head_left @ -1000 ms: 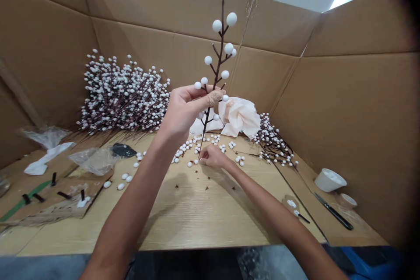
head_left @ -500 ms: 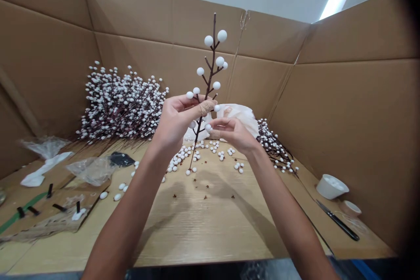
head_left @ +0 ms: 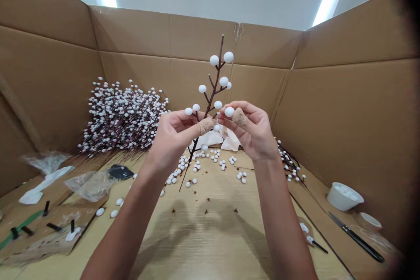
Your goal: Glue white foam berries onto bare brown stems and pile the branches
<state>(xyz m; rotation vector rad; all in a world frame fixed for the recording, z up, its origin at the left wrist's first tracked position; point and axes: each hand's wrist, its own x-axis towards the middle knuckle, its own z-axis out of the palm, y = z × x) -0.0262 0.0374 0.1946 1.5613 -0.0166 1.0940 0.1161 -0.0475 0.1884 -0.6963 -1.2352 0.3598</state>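
Cardboard walls (head_left: 138, 33) rise behind. Mid-frame, my left hand (head_left: 169, 138) pinches the berry branch (head_left: 214, 92), my right hand (head_left: 257, 135) a white ball (head_left: 229, 112) beside it; apparently I'm fitting berries, which calls for steadiness and careful aim.

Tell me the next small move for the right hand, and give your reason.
Probably bring the white berry in the right hand to a bare twig on the branch. The right fingertips pinch the berry close beside the branch, the left hand grips the branch, and one upper twig has no berry.
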